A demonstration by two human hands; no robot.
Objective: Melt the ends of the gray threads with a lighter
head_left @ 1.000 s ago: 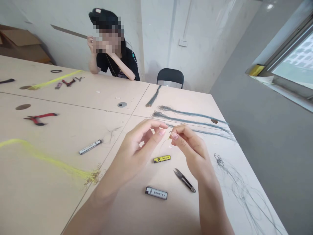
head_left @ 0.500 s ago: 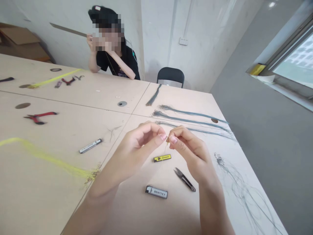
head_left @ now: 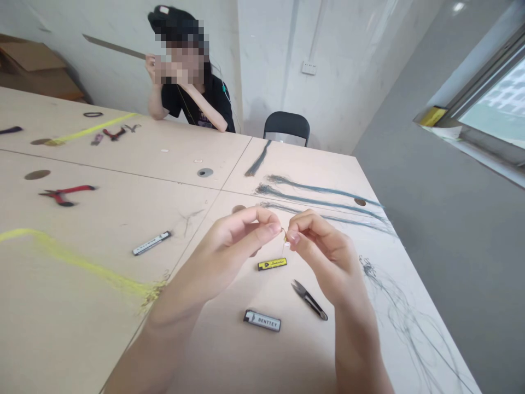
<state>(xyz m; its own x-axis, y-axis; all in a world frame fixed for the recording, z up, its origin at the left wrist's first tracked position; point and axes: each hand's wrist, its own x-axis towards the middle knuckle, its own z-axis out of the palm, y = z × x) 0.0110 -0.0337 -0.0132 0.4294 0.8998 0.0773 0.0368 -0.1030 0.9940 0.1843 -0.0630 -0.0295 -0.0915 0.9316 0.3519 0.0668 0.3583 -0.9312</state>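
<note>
Pinching a small curved piece (head_left: 284, 235) between both hands

Near: the grey lighter (head_left: 262, 321) lies flat on the table (head_left: 229, 350) between your forearms. Slightly beyond it, to the right, are the black snips (head_left: 309, 300), blades pointing far left. The yellow lighter (head_left: 272, 264) lies farther off, below your fingertips as viewed.

Grip: your left hand (head_left: 238, 246) closes thumb and forefinger narrowly on one end of the curved piece; your right hand (head_left: 324, 249) pinches its other end. The piece sits in the short gap between your fingertips, above the table. Its exact shape is too small to tell.

Left side: the yellow strands (head_left: 94, 268), hooked ends near your left forearm; beyond them, the white lighter (head_left: 151, 243), then the red-handled pliers (head_left: 68, 195), handles spread.

Right side: the loose dark strands (head_left: 394, 301) spread beside your right forearm. Past your hands, three blue-grey bundles (head_left: 324, 189) run left to right, with a shorter bundle (head_left: 258, 158) beyond.

Far: a person (head_left: 197, 104) sits across the table, both hands raised at the face; the black chair (head_left: 286, 127) stands to the right.
</note>
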